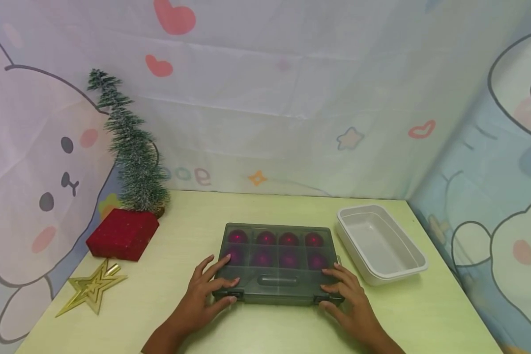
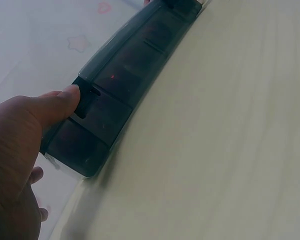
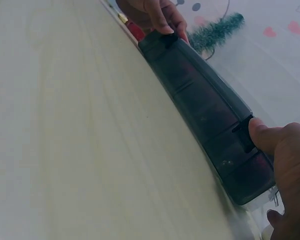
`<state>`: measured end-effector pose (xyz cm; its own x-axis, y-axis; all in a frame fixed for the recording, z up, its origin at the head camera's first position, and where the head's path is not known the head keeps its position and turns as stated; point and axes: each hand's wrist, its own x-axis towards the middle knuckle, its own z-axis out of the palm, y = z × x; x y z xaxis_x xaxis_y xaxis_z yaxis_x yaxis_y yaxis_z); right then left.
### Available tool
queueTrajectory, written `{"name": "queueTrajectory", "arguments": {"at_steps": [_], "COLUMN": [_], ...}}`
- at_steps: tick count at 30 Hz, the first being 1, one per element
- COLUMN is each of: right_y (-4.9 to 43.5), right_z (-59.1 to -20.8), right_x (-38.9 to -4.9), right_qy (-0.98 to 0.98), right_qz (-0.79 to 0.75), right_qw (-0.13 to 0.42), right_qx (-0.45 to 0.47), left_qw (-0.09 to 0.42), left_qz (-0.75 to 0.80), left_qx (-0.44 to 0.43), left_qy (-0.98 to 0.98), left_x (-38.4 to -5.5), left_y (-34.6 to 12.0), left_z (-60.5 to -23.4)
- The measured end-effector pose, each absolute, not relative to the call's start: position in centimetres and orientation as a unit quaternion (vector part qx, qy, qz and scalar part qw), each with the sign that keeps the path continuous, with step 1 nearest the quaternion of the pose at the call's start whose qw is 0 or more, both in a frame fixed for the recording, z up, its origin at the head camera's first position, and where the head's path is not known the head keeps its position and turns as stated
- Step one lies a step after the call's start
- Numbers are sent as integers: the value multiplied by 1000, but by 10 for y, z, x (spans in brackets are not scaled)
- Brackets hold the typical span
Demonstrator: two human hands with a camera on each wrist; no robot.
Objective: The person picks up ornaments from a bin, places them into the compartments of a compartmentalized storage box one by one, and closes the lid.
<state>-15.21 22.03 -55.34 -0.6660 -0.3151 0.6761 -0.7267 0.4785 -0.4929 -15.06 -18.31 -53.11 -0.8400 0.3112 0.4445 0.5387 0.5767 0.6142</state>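
A grey see-through plastic case [image 1: 278, 287] lies closed on the table, with rows of shiny red-purple balls [image 1: 288, 239] in its compartments under the lid. My left hand [image 1: 196, 302] grips its front left corner, fingers spread over the lid and side. The left thumb is on a dark latch [image 2: 85, 99] in the left wrist view. At the front right corner my right hand [image 1: 353, 304] holds the case the same way, its thumb against the other latch [image 3: 244, 134] in the right wrist view. Both latches sit on the front edge.
Right of the case stands a white plastic tub [image 1: 382, 246]. At the left are a small frosted Christmas tree [image 1: 134, 157] leaning on the backdrop, a red block-shaped base [image 1: 123, 233] below it and a gold star topper [image 1: 90, 287]. Printed cloth walls surround the table [image 1: 177, 221].
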Motion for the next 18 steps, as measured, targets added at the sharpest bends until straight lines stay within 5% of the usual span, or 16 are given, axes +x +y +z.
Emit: {"name": "queueTrajectory", "arguments": {"at_steps": [18], "right_y": [217], "right_z": [-552], "right_x": [-153], "right_qy": [-804], "right_qz": [439], "right_qw": [260], "right_qx": [305], "left_qw": [177], "left_qz": [-387], "left_qx": [-237], "left_qy": [-873], "left_x": [-148], "left_y": [-178], "left_z": [-529]}}
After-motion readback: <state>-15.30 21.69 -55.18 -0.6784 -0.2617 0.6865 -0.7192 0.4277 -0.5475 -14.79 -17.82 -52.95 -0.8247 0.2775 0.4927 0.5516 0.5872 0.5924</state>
